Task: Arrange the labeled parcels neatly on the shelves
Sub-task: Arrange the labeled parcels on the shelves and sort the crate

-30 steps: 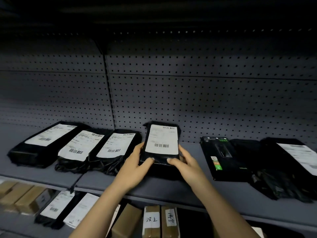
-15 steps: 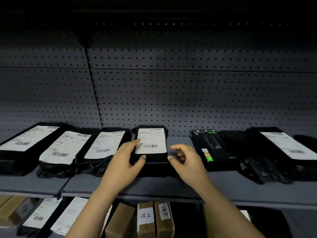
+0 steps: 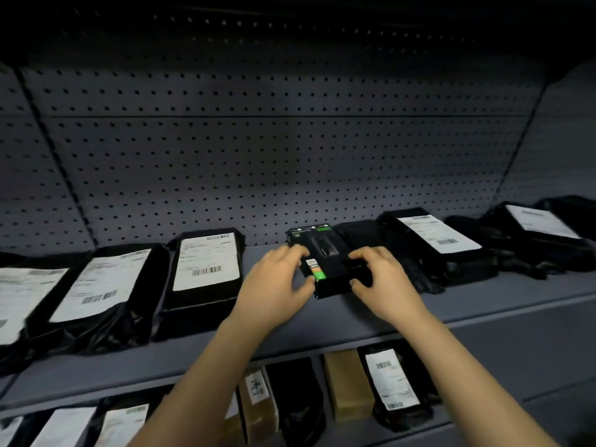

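Observation:
A black retail box (image 3: 322, 253) with green print lies on the grey shelf (image 3: 483, 304), right of centre. My left hand (image 3: 277, 282) grips its left edge, thumb at the near corner. My right hand (image 3: 380, 279) grips its right edge with curled fingers. Left of the box, a black parcel with a white label (image 3: 206, 262) lies flat, beside two more labelled parcels (image 3: 100, 285). Right of the box sit an unlabelled black bag (image 3: 364, 233) and two labelled parcels (image 3: 435, 237).
A perforated grey back panel (image 3: 290, 162) closes the shelf behind. The lower shelf holds brown boxes (image 3: 348, 385), black bags and a labelled parcel (image 3: 392, 379). A strip of bare shelf runs along the front edge.
Both hands let go of the labelled parcel, now lying flat, and moved right onto the black retail box. The view swung right.

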A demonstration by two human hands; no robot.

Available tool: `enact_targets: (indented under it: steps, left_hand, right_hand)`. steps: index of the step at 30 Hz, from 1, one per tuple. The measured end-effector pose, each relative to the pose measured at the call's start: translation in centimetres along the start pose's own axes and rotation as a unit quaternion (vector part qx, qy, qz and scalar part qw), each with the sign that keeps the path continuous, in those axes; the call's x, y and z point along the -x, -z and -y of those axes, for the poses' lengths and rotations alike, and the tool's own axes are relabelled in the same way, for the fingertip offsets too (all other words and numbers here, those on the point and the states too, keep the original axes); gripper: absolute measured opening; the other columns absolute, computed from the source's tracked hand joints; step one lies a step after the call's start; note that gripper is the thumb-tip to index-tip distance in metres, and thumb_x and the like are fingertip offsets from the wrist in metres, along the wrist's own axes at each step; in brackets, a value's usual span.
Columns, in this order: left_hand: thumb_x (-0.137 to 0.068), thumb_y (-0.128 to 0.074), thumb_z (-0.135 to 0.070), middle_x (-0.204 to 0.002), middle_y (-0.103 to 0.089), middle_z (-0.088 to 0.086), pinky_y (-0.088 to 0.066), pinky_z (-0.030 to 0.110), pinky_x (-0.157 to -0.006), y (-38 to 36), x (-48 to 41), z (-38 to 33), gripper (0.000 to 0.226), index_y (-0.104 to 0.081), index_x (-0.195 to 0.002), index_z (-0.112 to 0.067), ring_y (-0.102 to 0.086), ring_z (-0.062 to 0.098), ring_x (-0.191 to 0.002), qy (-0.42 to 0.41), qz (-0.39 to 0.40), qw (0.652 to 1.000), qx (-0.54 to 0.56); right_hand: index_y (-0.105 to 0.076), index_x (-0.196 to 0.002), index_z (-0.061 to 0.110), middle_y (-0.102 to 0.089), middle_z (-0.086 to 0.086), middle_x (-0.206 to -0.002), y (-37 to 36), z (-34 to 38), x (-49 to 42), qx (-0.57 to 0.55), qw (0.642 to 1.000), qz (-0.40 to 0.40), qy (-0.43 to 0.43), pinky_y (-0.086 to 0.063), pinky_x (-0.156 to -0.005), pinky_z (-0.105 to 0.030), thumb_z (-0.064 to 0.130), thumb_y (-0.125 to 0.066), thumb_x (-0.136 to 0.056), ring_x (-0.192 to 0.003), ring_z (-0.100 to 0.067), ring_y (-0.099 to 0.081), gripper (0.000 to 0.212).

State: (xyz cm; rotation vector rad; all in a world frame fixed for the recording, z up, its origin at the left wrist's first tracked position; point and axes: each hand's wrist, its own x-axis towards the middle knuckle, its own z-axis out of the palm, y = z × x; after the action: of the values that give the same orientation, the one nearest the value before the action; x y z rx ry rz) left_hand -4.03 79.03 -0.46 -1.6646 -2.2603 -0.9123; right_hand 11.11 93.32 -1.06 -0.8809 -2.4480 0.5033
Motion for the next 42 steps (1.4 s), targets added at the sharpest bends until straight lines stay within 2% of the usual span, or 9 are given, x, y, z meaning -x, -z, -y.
enact_targets:
  steps: [6, 12, 17, 22, 26, 31, 33, 37, 42]
  left_hand:
    - [-0.096, -0.046, -0.052, -0.150, -0.039, -0.001, -0.039, 0.034, -0.101, -4.4, -0.9, -0.2, 0.068, -0.022, -0.152, -0.022, -0.040, 0.022, -0.132, 0.048, 0.136, 0.987, -0.076]
    - [-0.096, -0.051, -0.047, -0.118, -0.061, 0.001, -0.042, 0.029, -0.078, -4.3, 0.4, -0.6, 0.053, -0.036, -0.140, -0.023, -0.058, 0.022, -0.107, 0.089, 0.081, 0.992, -0.029]
    - [-0.095, -0.057, -0.042, -0.081, -0.062, -0.002, -0.050, 0.034, -0.071, -4.2, 1.7, 0.2, 0.048, -0.041, -0.136, -0.025, -0.064, 0.022, -0.087, 0.114, 0.065, 0.991, -0.008]
    - [-0.088, -0.070, -0.029, -0.112, -0.065, -0.011, -0.049, 0.015, -0.089, -4.6, 1.3, 0.4, 0.041, -0.052, -0.124, -0.018, -0.066, 0.008, -0.103, 0.170, 0.041, 0.975, 0.139]
    - [-0.088, -0.067, -0.040, -0.098, -0.067, -0.002, -0.052, 0.034, -0.082, -4.9, 0.9, 0.4, 0.035, -0.050, -0.114, -0.023, -0.065, 0.018, -0.091, 0.159, 0.056, 0.982, 0.088]
    - [-0.085, -0.068, -0.043, -0.154, -0.024, -0.005, -0.028, 0.015, -0.104, -3.9, -0.3, -0.2, 0.053, -0.049, -0.130, -0.023, -0.029, 0.009, -0.139, 0.126, -0.002, 0.990, 0.067]
    - [-0.088, -0.066, -0.038, -0.155, -0.019, -0.015, -0.018, 0.002, -0.103, -2.8, -0.7, -0.7, 0.064, -0.037, -0.144, -0.032, -0.017, -0.005, -0.139, 0.076, -0.022, 0.993, 0.088]
    - [-0.092, -0.060, -0.035, -0.157, -0.026, -0.010, -0.031, 0.031, -0.114, -1.5, -0.7, -0.9, 0.059, -0.036, -0.146, -0.031, -0.028, 0.012, -0.142, 0.047, 0.015, 0.999, 0.000]
    - [-0.088, -0.065, -0.027, -0.139, -0.049, -0.001, -0.041, 0.027, -0.097, -0.4, -0.2, -0.4, 0.044, -0.051, -0.129, -0.016, -0.049, 0.018, -0.125, 0.091, -0.034, 0.995, -0.023]
  right_hand:
    - [-0.042, -0.144, 0.016, -0.049, -0.008, -0.136, -1.0, -1.4, -0.8, 0.017, 0.999, 0.048, -0.009, -0.044, -0.100, -0.035, 0.019, -0.065, -0.091, -0.127, -0.026, -0.046, 0.058]
    - [-0.050, -0.140, 0.018, -0.057, 0.002, -0.113, -1.3, -2.8, -0.9, -0.087, 0.996, 0.028, -0.022, -0.046, -0.078, -0.019, 0.020, -0.077, -0.081, -0.089, -0.012, -0.058, 0.065]
    - [-0.059, -0.129, 0.014, -0.066, 0.000, -0.110, -2.1, -3.4, -0.9, -0.100, 0.992, 0.070, -0.014, -0.054, -0.084, -0.028, 0.029, -0.078, -0.080, -0.093, -0.012, -0.062, 0.055]
    - [-0.055, -0.134, 0.022, -0.059, 0.005, -0.118, -1.8, -3.2, -1.2, -0.174, 0.984, 0.033, 0.015, -0.044, -0.074, -0.005, 0.020, -0.076, -0.083, -0.097, -0.008, -0.058, 0.056]
    - [-0.056, -0.135, 0.022, -0.053, 0.008, -0.122, -1.3, -3.0, -1.8, -0.217, 0.975, -0.005, 0.050, -0.045, -0.079, -0.001, 0.012, -0.075, -0.083, -0.105, -0.009, -0.057, 0.056]
    - [-0.070, -0.114, 0.018, -0.061, 0.008, -0.117, -0.8, -1.8, -2.8, -0.237, 0.961, -0.046, 0.135, -0.049, -0.092, -0.013, 0.003, -0.076, -0.080, -0.107, -0.005, -0.061, 0.038]
    - [-0.070, -0.111, 0.019, -0.063, 0.007, -0.116, -0.9, -1.2, -3.1, -0.263, 0.953, -0.021, 0.145, -0.051, -0.092, -0.016, 0.002, -0.075, -0.081, -0.105, -0.003, -0.062, 0.035]
    - [-0.056, -0.131, 0.026, -0.060, 0.006, -0.120, -1.6, -0.3, -3.5, -0.261, 0.956, 0.073, 0.110, -0.054, -0.094, -0.028, 0.017, -0.074, -0.085, -0.105, -0.005, -0.062, 0.051]
    - [-0.031, -0.149, 0.033, -0.044, 0.014, -0.129, -3.3, -0.2, -3.4, -0.176, 0.957, 0.228, 0.028, -0.046, -0.102, -0.030, 0.042, -0.070, -0.086, -0.121, -0.010, -0.051, 0.074]
